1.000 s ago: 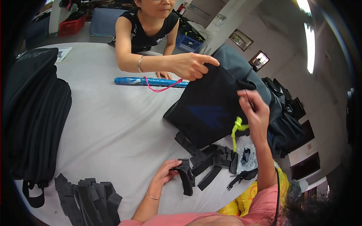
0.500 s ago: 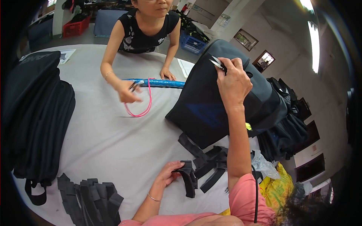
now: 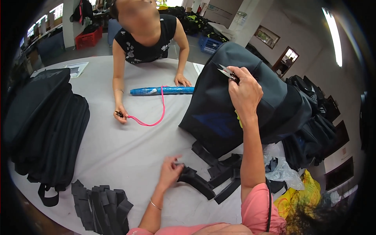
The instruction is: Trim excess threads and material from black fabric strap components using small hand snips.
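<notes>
My right hand (image 3: 246,92) is raised in front of the big black bag (image 3: 219,102) and grips thread snips (image 3: 230,73), their two pointed blades spread apart and pointing left. Lower down, near the middle of the table, my left hand (image 3: 171,172) is slightly blurred, its fingers pinched at the upper end of a black strap (image 3: 197,184). That strap slants down to the right, up against more loose black straps (image 3: 225,170) lying below the bag. Nearer me on the left lies a second pile of short black straps (image 3: 102,207).
Black bags (image 3: 47,129) are stacked at the left. Across the table (image 3: 117,156) a person (image 3: 147,43) leans over, holding a pink cord (image 3: 162,111) beside a blue wrapped roll (image 3: 178,90). Clear plastic (image 3: 284,168) and a yellow bag (image 3: 299,196) lie at the right.
My left hand has shifted slightly up, and the strap stretches out more to the right. My right hand still holds the snips. The other person's hand has drawn the pink cord leftward.
</notes>
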A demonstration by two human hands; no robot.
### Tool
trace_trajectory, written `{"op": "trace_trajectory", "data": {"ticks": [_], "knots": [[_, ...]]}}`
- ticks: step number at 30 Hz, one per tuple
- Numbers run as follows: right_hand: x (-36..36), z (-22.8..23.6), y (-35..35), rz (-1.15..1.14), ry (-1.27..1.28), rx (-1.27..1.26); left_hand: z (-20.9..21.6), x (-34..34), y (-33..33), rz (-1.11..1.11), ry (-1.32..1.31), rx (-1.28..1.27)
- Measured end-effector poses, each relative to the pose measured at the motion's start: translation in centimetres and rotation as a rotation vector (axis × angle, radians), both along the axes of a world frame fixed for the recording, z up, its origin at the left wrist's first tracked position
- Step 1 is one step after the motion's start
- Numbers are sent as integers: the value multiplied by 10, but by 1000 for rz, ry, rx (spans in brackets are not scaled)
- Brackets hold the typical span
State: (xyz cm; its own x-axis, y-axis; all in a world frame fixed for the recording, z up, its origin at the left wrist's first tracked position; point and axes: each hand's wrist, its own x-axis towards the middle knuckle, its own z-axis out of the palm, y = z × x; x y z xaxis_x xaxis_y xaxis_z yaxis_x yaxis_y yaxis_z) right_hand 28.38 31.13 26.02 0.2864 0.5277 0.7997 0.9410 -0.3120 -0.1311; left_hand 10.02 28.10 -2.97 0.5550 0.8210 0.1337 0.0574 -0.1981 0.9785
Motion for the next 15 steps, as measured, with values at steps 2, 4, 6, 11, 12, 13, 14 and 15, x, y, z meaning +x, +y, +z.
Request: {"op": "trace_trajectory", "data": {"ticks": [2,4,6,11,12,13,14,15], "knots": [[6,3,-2,19,18,-17,41,-3,45,141,-58,37],[9,7,-6,37,56,-40,109,15,95,224,-283,291],[13,11,-8,50,75,-39,180,42,134,157,-417,448],[23,17,-8,86,163,-75,257,114,164,-68,-357,336],[28,22,-10,65,278,-141,258,121,161,-74,-354,337],[33,25,-11,44,394,-207,257,127,159,-48,-357,387],[41,24,-12,43,399,-205,257,133,157,-21,-360,437],[50,22,-14,82,474,-208,257,137,151,-24,-355,436]]}}
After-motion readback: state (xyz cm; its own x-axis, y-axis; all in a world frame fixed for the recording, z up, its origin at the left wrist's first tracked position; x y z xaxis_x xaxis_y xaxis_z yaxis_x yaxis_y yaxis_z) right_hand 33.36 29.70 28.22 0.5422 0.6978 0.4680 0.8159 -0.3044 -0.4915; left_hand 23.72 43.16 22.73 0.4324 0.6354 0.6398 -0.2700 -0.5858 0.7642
